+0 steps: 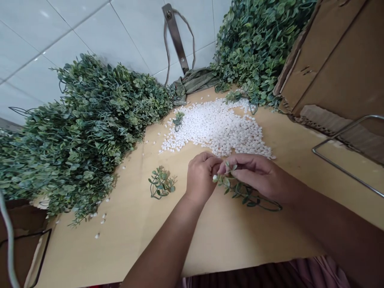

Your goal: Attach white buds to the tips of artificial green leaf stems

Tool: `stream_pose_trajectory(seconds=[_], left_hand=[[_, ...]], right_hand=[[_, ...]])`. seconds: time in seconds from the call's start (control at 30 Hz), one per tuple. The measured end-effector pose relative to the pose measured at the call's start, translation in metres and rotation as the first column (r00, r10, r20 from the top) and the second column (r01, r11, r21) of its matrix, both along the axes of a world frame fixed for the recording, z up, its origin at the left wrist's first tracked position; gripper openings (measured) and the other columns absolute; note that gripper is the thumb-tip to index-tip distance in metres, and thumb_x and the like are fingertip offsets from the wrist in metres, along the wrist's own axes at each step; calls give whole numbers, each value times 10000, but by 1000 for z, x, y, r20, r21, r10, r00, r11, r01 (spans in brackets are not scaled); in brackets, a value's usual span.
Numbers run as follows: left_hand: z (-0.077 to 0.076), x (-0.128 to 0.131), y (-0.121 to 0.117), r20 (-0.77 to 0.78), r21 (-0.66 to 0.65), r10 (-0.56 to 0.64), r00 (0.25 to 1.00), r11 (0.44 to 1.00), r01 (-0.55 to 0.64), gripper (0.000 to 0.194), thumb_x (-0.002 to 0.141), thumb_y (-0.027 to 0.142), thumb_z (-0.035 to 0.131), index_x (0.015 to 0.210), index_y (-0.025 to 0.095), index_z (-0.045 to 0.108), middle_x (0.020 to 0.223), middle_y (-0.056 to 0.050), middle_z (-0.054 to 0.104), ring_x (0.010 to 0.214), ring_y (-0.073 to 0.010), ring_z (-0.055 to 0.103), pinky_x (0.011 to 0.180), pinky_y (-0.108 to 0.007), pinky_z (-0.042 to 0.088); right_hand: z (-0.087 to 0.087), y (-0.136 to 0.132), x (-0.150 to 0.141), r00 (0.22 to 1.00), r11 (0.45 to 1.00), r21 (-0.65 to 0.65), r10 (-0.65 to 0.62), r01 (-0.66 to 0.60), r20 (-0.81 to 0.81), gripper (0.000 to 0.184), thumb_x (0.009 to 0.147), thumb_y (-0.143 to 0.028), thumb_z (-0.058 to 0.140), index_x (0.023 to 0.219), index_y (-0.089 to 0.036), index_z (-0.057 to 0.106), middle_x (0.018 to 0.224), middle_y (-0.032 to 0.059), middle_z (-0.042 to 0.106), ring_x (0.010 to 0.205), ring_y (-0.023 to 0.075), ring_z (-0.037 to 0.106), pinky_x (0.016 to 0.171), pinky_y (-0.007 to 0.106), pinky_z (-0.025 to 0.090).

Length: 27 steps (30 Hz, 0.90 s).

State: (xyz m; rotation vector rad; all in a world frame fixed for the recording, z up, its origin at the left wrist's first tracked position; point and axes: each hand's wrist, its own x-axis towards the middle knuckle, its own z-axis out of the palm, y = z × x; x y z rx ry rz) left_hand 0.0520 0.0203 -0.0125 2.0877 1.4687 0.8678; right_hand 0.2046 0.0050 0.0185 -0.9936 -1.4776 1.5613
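Near the middle of the table, my right hand (261, 174) pinches an artificial leaf sprig (247, 194), green with small round leaves, its looped stem hanging below the palm. My left hand (202, 176) is closed, its fingertips meeting those of the right at the leafy end. Whatever lies between the left fingers is hidden. A small white piece (215, 177) shows just under them, against the sprig. Left of my hands lies another leaf sprig (162, 183). Beyond my hands spreads a loose heap of small white pieces (216, 124), with a short sprig (178, 120) on its left side.
A large pile of leaf sprigs (90, 132) covers the table's left side. Another pile (258, 48) stands at the back right by a cardboard box (339, 60). A metal strap (175, 36) leans on the tiled wall; a bent wire (345, 160) juts in at right.
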Motion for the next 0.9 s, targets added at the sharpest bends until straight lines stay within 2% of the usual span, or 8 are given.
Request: stream_pose_trajectory(seconds=[0.07, 0.13, 0.23, 0.33, 0.4, 0.53, 0.63, 0.9], left_hand=[[1, -1, 1, 64, -59, 40, 997, 998, -37, 153, 706, 118, 561, 746, 181, 695, 754, -48, 633, 725, -165, 573, 677, -285, 444], [1, -2, 3, 229, -173, 134, 964, 980, -95, 119, 714, 142, 570, 733, 165, 684, 740, -40, 653, 691, -142, 581, 667, -265, 455], [3, -5, 4, 489, -371, 297, 820, 922, -112, 74, 684, 180, 630, 729, 148, 679, 691, -23, 673, 616, -110, 580, 629, -235, 467], [8, -7, 1, 624, -468, 354, 696, 883, -29, 147, 631, 202, 702, 769, 151, 698, 670, -12, 684, 600, -99, 589, 637, -225, 479], [12, -8, -3, 650, -507, 355, 672, 862, 35, 222, 613, 224, 730, 826, 165, 714, 710, -19, 703, 634, -109, 607, 676, -236, 488], [14, -8, -8, 643, -537, 312, 699, 835, 121, 207, 627, 273, 734, 803, 166, 731, 825, -48, 723, 744, -141, 631, 753, -257, 486], [14, -9, -8, 655, -548, 296, 696, 820, 167, 188, 599, 280, 755, 736, 154, 729, 758, -41, 721, 701, -132, 625, 723, -248, 485], [14, -11, -7, 718, -585, 403, 567, 791, 179, 191, 553, 245, 788, 707, 158, 715, 662, -13, 703, 616, -86, 604, 656, -200, 457]], right_hand=[[-5, -2, -3, 995, 993, -58, 101, -101, 12, 90, 708, -261, 485, 687, -174, 487, 659, 21, 558, 613, 135, 517, 545, 236, 401], [-9, -3, -6, 984, 985, -88, 158, -151, 79, 102, 733, -270, 468, 710, -171, 483, 595, -7, 510, 527, 109, 456, 483, 223, 352], [-14, 0, -7, 973, 990, -32, 141, -137, 184, 146, 764, -289, 445, 707, -164, 493, 556, -38, 413, 493, 86, 374, 461, 213, 300], [-17, 4, -7, 973, 996, 21, 84, -91, 215, 211, 774, -335, 441, 656, -163, 477, 567, -37, 383, 511, 87, 365, 470, 217, 301], [-18, 5, -8, 976, 998, 28, 47, -54, 214, 222, 769, -344, 451, 632, -169, 461, 561, -39, 377, 510, 88, 366, 465, 218, 298], [-19, 6, -9, 983, 999, 34, -38, 33, 181, 220, 757, -324, 468, 595, -176, 451, 513, -52, 365, 465, 78, 346, 435, 212, 282], [-19, 6, -9, 977, 996, 60, -74, 63, 199, 234, 747, -324, 484, 571, -169, 477, 482, -48, 388, 449, 77, 359, 424, 212, 284], [-16, 6, -9, 973, 987, 109, -133, 114, 191, 228, 730, -315, 490, 572, -152, 518, 516, -21, 461, 475, 81, 381, 440, 209, 306]])
